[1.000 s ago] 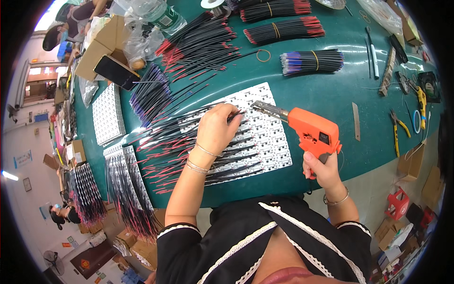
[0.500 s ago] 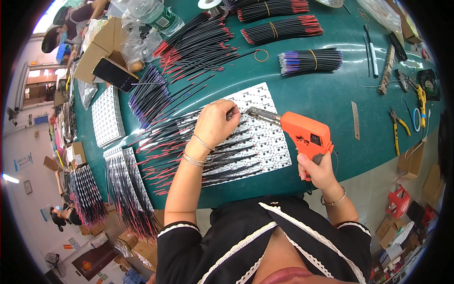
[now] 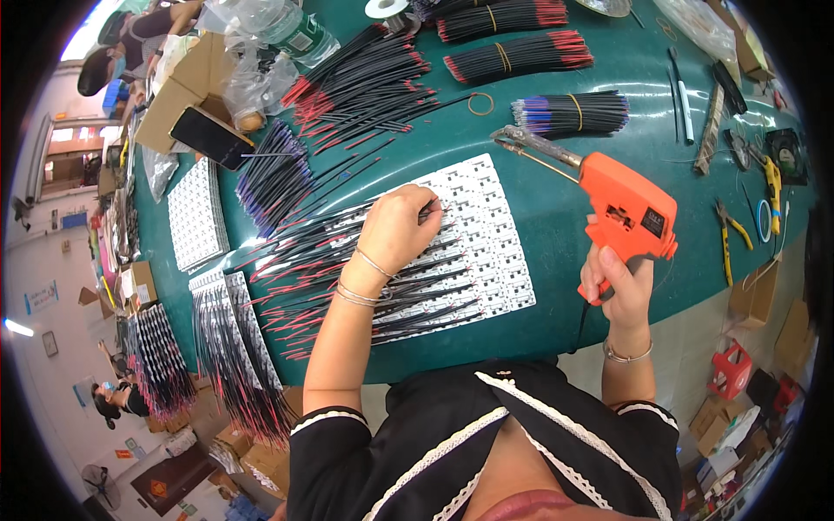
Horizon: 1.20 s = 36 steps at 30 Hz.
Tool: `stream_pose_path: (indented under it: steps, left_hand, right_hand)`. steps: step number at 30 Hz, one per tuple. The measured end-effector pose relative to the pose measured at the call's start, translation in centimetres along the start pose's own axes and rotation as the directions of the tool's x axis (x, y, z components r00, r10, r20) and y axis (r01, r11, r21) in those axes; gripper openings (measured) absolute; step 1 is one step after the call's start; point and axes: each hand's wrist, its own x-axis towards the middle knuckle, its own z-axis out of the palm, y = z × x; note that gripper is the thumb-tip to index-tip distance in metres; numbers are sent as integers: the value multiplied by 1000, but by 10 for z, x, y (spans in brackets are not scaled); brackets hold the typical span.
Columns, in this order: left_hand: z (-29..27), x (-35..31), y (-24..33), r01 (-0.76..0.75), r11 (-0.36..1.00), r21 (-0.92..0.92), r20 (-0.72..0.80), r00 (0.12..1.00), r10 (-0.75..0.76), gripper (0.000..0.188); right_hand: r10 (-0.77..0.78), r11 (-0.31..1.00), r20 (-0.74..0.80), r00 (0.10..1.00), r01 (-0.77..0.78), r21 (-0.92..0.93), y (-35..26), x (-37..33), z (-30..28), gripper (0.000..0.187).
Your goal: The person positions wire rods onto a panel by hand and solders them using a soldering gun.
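Observation:
A white circuit-board panel (image 3: 504, 260) lies on the green table, with rows of thin black, red-tipped wires (image 3: 321, 291) running out to its left. My left hand (image 3: 395, 227) rests over the panel, its thumb and fingers pinched on a black wire that is mostly hidden by them. My right hand (image 3: 621, 286) is wrapped round the grip of an orange soldering gun (image 3: 627, 204). The gun's metal tip is off the panel, above the table between the panel and a bundle of purple-tipped wires (image 3: 573, 113).
Loose red-tipped wires (image 3: 356, 95) and tied bundles (image 3: 521, 54) lie at the back. On the left are stacked panels (image 3: 195, 213), a phone (image 3: 211, 137) and wired panels (image 3: 234, 321) hanging over the edge. Yellow pliers (image 3: 725, 243) and a pen (image 3: 685, 113) lie right.
The soldering gun in my right hand has lifted off the panel and moved right, its tip now pointing up and left. My left hand has stayed almost still over the panel.

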Motion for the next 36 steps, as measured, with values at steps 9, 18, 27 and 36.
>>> stream_pose_path:
  steps: [9,18,27,36]
  left_hand:
    - [-11,-21,3,150,974,-173,-23,988,-156,13]
    - [-14,-4,14,-92,995,26,-311,946,95,10]
    - [5,-3,0,-90,989,117,-274,954,119,8]
    - [7,-1,-2,-113,981,155,-241,959,148,7]
  right_hand:
    - [59,998,47,997,-59,-5,13,11,12,36]
    - [191,981,120,974,-184,-65,22,6,8,36]
    - [199,978,159,967,-185,-98,22,0,12,20]
    - [248,966,153,957,-233,-108,23,-1,14,20]
